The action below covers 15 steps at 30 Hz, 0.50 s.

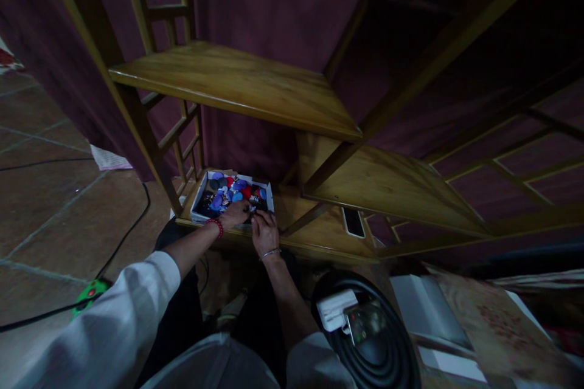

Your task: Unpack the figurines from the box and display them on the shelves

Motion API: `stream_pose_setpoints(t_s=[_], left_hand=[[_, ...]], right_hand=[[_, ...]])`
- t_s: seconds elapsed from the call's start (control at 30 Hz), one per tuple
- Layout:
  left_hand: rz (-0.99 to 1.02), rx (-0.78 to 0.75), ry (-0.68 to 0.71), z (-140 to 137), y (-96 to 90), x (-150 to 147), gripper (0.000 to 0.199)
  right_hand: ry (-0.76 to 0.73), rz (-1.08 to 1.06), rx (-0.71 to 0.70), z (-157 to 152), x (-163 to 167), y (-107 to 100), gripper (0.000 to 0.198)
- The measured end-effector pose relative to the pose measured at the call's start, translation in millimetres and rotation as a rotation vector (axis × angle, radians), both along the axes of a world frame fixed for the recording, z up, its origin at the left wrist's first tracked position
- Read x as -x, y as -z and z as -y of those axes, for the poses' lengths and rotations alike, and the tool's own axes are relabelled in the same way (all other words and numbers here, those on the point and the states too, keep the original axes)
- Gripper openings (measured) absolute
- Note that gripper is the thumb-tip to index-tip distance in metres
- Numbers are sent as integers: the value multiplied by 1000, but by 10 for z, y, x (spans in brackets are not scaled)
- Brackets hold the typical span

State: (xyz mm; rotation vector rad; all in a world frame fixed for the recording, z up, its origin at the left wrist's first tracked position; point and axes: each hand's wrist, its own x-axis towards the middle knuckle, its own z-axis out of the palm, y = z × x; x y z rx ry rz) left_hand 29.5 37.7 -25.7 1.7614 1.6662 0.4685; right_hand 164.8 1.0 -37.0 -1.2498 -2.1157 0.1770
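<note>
A shallow white box stands on the lower wooden shelf. Inside lie many small rounded pieces in purple, red, blue and black, too small to name. My left hand, with a red beaded bracelet at the wrist, reaches over the box's front edge, its fingers closed in a pinch. My right hand, wearing a silver bangle, meets it at the box's front right corner, fingers also drawn together. Between the fingertips is something small and dark that I cannot make out.
A wooden shelf board overhangs the box. A phone lies on the lower shelf to the right. On the floor at right are a coiled black hose with small boxes on it and some flat cardboard. A green power socket and cables lie at left.
</note>
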Motion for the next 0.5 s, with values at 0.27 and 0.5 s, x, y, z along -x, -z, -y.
stream_pose_setpoints(t_s=[0.27, 0.5], left_hand=[[-30, -28, 31, -4, -62, -147, 23], [-3, -32, 44, 2, -80, -357, 23]], right_hand=[[6, -36, -90, 141, -115, 8, 27], [76, -22, -75, 348, -303, 86, 32]])
